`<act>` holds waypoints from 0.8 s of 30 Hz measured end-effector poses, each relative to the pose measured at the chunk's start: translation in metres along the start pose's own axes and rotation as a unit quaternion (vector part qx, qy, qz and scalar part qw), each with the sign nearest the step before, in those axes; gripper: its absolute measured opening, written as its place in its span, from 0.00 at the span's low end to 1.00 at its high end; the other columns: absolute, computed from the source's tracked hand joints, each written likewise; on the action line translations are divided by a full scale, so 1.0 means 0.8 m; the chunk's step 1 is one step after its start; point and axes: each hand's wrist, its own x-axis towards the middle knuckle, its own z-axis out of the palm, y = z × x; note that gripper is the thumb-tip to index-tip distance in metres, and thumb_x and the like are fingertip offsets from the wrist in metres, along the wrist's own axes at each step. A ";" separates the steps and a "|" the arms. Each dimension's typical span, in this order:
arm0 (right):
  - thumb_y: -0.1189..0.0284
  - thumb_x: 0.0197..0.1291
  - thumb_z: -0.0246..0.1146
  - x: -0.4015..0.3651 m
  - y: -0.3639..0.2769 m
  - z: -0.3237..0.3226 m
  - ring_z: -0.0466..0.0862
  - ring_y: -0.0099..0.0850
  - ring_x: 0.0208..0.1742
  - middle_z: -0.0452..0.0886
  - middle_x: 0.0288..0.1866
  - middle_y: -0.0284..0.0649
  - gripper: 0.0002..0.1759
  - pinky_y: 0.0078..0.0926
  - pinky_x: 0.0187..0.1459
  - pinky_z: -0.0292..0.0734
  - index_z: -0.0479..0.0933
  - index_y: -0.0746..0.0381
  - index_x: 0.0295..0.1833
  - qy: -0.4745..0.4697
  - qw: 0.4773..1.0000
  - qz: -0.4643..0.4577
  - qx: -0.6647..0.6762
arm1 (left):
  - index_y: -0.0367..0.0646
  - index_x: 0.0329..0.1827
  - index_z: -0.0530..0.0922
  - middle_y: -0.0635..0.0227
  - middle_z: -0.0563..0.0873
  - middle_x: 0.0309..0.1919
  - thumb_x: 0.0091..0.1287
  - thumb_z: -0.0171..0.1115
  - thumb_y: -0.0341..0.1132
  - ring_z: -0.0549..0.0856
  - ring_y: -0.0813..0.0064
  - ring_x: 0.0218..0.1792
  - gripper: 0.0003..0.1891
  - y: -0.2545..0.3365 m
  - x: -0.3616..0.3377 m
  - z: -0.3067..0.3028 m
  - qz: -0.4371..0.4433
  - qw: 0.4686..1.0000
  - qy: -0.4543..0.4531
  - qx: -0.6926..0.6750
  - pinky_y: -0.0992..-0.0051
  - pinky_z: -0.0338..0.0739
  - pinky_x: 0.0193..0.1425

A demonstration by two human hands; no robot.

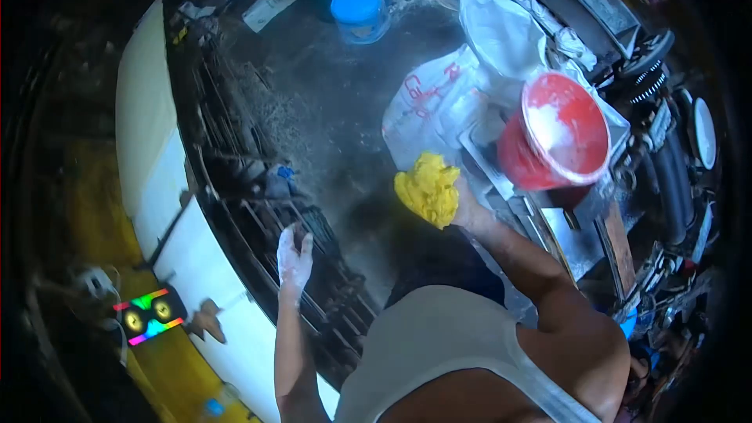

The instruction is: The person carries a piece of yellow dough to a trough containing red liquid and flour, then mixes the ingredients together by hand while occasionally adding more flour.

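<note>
My right hand (464,202) is closed round a crumpled yellow cloth (429,189), which hides most of its fingers. Just beyond it lies a white printed sack (431,102), and to its right stands a red bucket (517,149) with white powder inside. My left hand (294,258) is dusted white. Its fingers are apart and it holds nothing, above dark metal bars (266,227) beside a long white panel (200,251).
A blue-lidded tub (359,6) stands on the dark floor (329,102) at the top. Car-like parts, hoses (670,164) and a wooden board (619,254) crowd the right side. A rainbow-lit speaker (149,317) is at lower left.
</note>
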 end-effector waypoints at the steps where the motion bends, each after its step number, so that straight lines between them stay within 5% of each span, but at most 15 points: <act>1: 0.49 0.76 0.53 0.022 -0.029 0.012 0.82 0.49 0.67 0.85 0.63 0.46 0.28 0.54 0.72 0.74 0.79 0.59 0.65 -0.001 1.000 -0.018 0.010 | 0.36 0.61 0.79 0.56 0.87 0.49 0.72 0.68 0.32 0.86 0.62 0.49 0.17 -0.006 0.023 -0.012 -0.028 0.999 -0.040 0.021 0.66 0.80 0.59; 4: 0.53 0.76 0.53 0.091 -0.091 0.063 0.81 0.48 0.68 0.84 0.64 0.47 0.26 0.54 0.74 0.72 0.78 0.58 0.67 -0.017 0.997 -0.068 0.019 | 0.35 0.54 0.81 0.59 0.89 0.45 0.72 0.69 0.35 0.87 0.64 0.47 0.14 -0.048 0.089 -0.067 -0.124 0.982 -0.113 0.087 0.68 0.81 0.57; 6: 0.56 0.73 0.57 0.138 -0.128 0.089 0.83 0.51 0.65 0.85 0.60 0.48 0.23 0.51 0.71 0.76 0.80 0.60 0.62 0.011 0.991 -0.130 0.027 | 0.35 0.52 0.81 0.62 0.90 0.41 0.74 0.67 0.38 0.88 0.69 0.39 0.14 -0.111 0.117 -0.087 -0.134 0.987 -0.088 0.005 0.71 0.84 0.46; 8: 0.58 0.72 0.59 0.185 -0.167 0.089 0.84 0.50 0.63 0.86 0.57 0.48 0.20 0.50 0.68 0.79 0.81 0.59 0.59 -0.036 0.980 -0.190 -0.053 | 0.38 0.51 0.83 0.69 0.86 0.33 0.74 0.67 0.35 0.83 0.76 0.36 0.10 -0.061 0.175 -0.109 -0.383 0.916 -0.116 -0.025 0.72 0.81 0.39; 10: 0.55 0.73 0.59 0.230 -0.200 0.089 0.84 0.47 0.64 0.85 0.61 0.48 0.23 0.48 0.68 0.79 0.80 0.60 0.62 -0.104 0.979 -0.174 -0.035 | 0.40 0.53 0.82 0.67 0.86 0.30 0.72 0.67 0.33 0.81 0.81 0.21 0.11 -0.160 0.232 -0.098 -0.440 0.886 -0.129 -0.074 0.79 0.73 0.21; 11: 0.52 0.73 0.59 0.248 -0.190 0.131 0.85 0.46 0.62 0.86 0.60 0.48 0.25 0.47 0.65 0.82 0.80 0.60 0.62 -0.015 0.963 -0.269 -0.027 | 0.39 0.54 0.82 0.67 0.86 0.30 0.73 0.67 0.34 0.81 0.80 0.23 0.11 -0.207 0.265 -0.090 -0.445 0.879 -0.148 -0.082 0.78 0.74 0.23; 16: 0.43 0.72 0.58 0.344 -0.198 0.133 0.85 0.45 0.63 0.87 0.60 0.46 0.30 0.49 0.67 0.80 0.81 0.57 0.60 0.102 0.905 -0.412 -0.011 | 0.38 0.58 0.80 0.64 0.87 0.34 0.75 0.62 0.38 0.83 0.73 0.31 0.15 -0.335 0.519 -0.054 -0.290 0.920 -0.258 0.049 0.72 0.76 0.34; 17: 0.49 0.75 0.55 0.354 -0.206 0.112 0.85 0.47 0.61 0.86 0.59 0.49 0.26 0.50 0.65 0.81 0.80 0.61 0.59 0.062 0.886 -0.459 -0.003 | 0.37 0.59 0.79 0.63 0.87 0.34 0.76 0.62 0.39 0.84 0.72 0.33 0.16 -0.334 0.583 -0.050 -0.261 0.924 -0.270 0.070 0.71 0.77 0.36; 18: 0.56 0.78 0.51 0.366 -0.213 0.092 0.85 0.49 0.59 0.85 0.57 0.51 0.23 0.52 0.63 0.82 0.79 0.65 0.57 0.011 0.863 -0.505 0.004 | 0.37 0.60 0.79 0.63 0.87 0.35 0.76 0.61 0.39 0.84 0.71 0.34 0.17 -0.328 0.645 -0.046 -0.229 0.929 -0.276 0.092 0.70 0.77 0.38; 19: 0.57 0.78 0.51 0.374 -0.192 0.171 0.85 0.48 0.58 0.85 0.54 0.50 0.22 0.50 0.63 0.82 0.78 0.65 0.55 0.038 0.872 -0.487 0.020 | 0.37 0.61 0.79 0.62 0.87 0.36 0.77 0.60 0.40 0.85 0.69 0.36 0.18 -0.320 0.710 -0.036 -0.191 0.936 -0.276 0.105 0.69 0.78 0.40; 21: 0.57 0.78 0.51 0.388 -0.191 0.189 0.83 0.46 0.60 0.84 0.52 0.47 0.20 0.49 0.67 0.78 0.78 0.63 0.55 0.037 0.853 -0.521 0.001 | 0.36 0.63 0.78 0.61 0.87 0.37 0.78 0.58 0.42 0.85 0.67 0.39 0.19 -0.286 0.831 -0.005 -0.113 0.950 -0.273 0.100 0.67 0.79 0.44; 24: 0.57 0.78 0.51 0.412 -0.204 0.198 0.81 0.46 0.61 0.84 0.52 0.45 0.19 0.50 0.71 0.74 0.77 0.61 0.57 0.033 0.830 -0.554 0.051 | 0.36 0.60 0.79 0.63 0.86 0.37 0.77 0.59 0.43 0.84 0.68 0.41 0.19 -0.158 0.958 0.038 -0.035 0.959 -0.280 0.010 0.66 0.78 0.45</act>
